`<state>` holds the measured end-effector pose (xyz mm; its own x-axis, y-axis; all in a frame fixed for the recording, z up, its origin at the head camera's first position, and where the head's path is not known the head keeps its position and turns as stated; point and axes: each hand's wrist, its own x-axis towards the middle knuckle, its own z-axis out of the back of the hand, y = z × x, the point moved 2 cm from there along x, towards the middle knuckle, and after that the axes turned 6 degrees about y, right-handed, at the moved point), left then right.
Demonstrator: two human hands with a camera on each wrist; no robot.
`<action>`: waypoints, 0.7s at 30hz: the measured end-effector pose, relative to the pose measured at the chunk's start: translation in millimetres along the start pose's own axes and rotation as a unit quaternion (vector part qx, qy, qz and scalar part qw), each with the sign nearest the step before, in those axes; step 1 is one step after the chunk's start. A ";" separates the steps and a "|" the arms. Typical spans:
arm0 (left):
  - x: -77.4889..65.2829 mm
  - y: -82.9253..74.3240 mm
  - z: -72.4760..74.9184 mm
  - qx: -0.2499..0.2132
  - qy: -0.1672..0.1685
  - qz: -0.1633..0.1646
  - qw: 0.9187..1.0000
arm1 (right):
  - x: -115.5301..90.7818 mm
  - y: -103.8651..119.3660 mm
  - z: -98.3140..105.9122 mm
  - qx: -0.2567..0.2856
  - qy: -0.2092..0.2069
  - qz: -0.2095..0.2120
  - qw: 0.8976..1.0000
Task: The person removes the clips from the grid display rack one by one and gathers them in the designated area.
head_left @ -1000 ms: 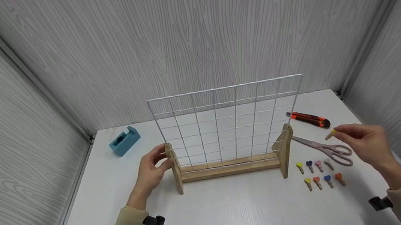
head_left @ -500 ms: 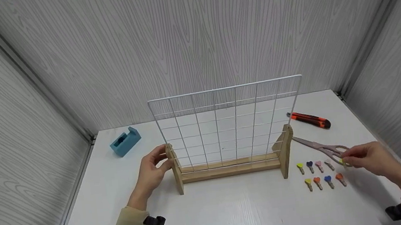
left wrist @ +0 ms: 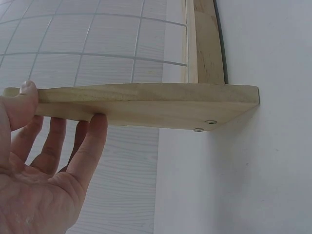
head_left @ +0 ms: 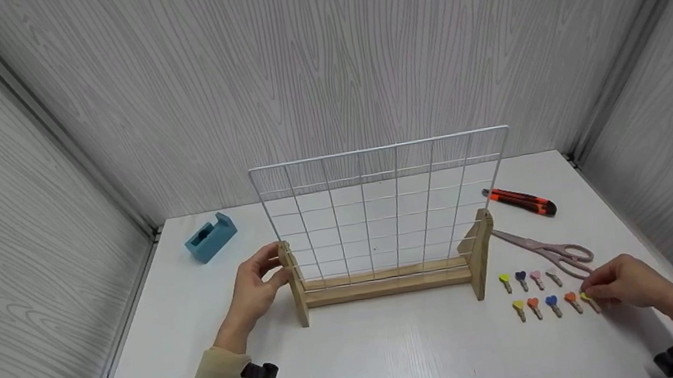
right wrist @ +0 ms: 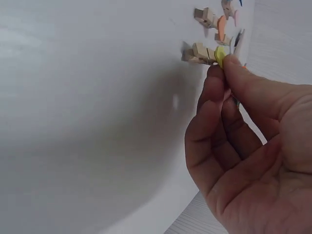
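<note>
A white wire grid (head_left: 364, 211) stands upright in a wooden base (head_left: 389, 286) in the middle of the table. My left hand (head_left: 253, 293) holds the stand's left wooden side panel (left wrist: 146, 105), thumb on one face and fingertips on the other. My right hand (right wrist: 243, 151) pinches the yellow heart of a small wooden clothespin (right wrist: 200, 53) between thumb and finger, down at the tabletop. That clothespin lies at the right end of the front row, beside an orange-heart clothespin (head_left: 572, 303). Several more heart clothespins lie in two rows, including a blue one (head_left: 553, 305) and a pink one (head_left: 537, 280).
Pink-handled scissors (head_left: 546, 249) lie behind the clothespins, close to my right hand. An orange and black utility knife (head_left: 521, 201) rests at the back right. A blue tape dispenser (head_left: 211, 238) sits back left. Grey wood-grain panels (head_left: 324, 76) wall the table in.
My right hand has come down and toward me with the yellow-heart clothespin, from above the scissors to the end of the front row. The left hand has stayed on the stand.
</note>
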<state>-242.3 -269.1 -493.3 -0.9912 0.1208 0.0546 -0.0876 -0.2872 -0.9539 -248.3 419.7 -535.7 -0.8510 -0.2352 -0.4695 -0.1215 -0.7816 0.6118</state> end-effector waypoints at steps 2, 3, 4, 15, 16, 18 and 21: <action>0.3 0.0 0.2 -0.001 0.000 -0.001 1.000 | -0.7 -0.8 -1.6 -0.012 -0.007 0.005 1.000; 0.7 0.2 0.3 -0.003 0.000 -0.003 1.000 | -1.1 -1.2 -2.3 -0.017 -0.012 0.008 1.000; 1.1 0.3 0.4 -0.004 0.001 -0.006 1.000 | -1.4 -1.5 -2.8 -0.021 -0.017 0.010 1.000; 0.6 -1.3 1.6 0.002 -0.002 0.001 1.000 | 1.0 2.2 -5.7 -0.051 -0.043 0.008 0.998; 0.3 -1.6 1.9 0.004 -0.003 0.001 1.000 | 2.2 3.0 -5.7 -0.051 -0.043 0.007 0.998; 0.0 -2.4 1.9 0.008 -0.004 0.001 1.000 | 2.8 4.0 -5.4 -0.056 -0.044 0.002 0.997; -1.0 -3.9 0.5 0.013 -0.005 0.004 1.000 | 0.0 6.5 -3.2 -0.073 -0.070 -0.002 0.995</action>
<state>-241.0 -268.5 -489.4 -0.9929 0.1080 0.0500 -0.0817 -0.3130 -0.9462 -247.4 412.8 -533.8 -0.9144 -0.1572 -0.3731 -0.0583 -0.8608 0.5056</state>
